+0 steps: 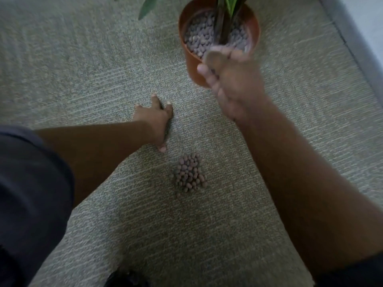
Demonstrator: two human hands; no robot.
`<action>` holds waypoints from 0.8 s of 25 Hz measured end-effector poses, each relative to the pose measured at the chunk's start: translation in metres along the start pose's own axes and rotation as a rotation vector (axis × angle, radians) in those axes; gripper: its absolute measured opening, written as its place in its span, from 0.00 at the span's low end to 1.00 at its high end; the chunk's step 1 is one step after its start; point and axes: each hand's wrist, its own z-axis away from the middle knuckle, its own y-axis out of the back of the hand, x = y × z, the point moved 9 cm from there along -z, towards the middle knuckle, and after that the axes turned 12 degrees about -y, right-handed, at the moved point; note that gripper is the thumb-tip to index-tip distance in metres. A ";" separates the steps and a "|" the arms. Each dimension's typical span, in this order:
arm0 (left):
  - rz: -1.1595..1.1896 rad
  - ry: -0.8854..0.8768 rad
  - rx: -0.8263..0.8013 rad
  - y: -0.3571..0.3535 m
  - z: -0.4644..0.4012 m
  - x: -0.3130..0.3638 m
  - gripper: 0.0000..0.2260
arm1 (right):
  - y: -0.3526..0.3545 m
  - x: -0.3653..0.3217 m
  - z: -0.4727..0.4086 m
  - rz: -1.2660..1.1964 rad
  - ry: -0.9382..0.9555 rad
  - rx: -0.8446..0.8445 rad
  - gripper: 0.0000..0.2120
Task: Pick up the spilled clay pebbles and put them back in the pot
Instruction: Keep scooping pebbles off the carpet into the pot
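Note:
A small heap of brown clay pebbles (189, 175) lies on the carpet in the middle of the view. The orange pot (191, 65) stands at the top, filled with pebbles (200, 36) around a plant stem (222, 23). My right hand (232, 79) is raised at the pot's near rim, blurred by motion, its fingers cupped around what looks like a handful of pebbles. My left hand (157, 119) rests flat on the carpet with fingers spread, just up and left of the heap, apart from it.
Grey-green carpet (83, 69) covers the floor. A grey skirting and pale wall (356, 38) run along the top right. Green leaves (149, 7) hang over the carpet left of the pot. My dark sleeve (31, 183) fills the lower left.

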 end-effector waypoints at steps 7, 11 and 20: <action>-0.008 0.001 -0.015 -0.002 -0.003 -0.002 0.67 | -0.003 -0.028 -0.008 0.260 0.171 0.069 0.19; 0.059 -0.007 -0.032 -0.006 -0.004 -0.003 0.69 | 0.011 0.017 0.021 0.603 0.494 0.266 0.13; 0.092 0.017 -0.018 -0.007 -0.003 -0.004 0.66 | -0.059 0.225 0.067 1.679 0.346 -0.591 0.11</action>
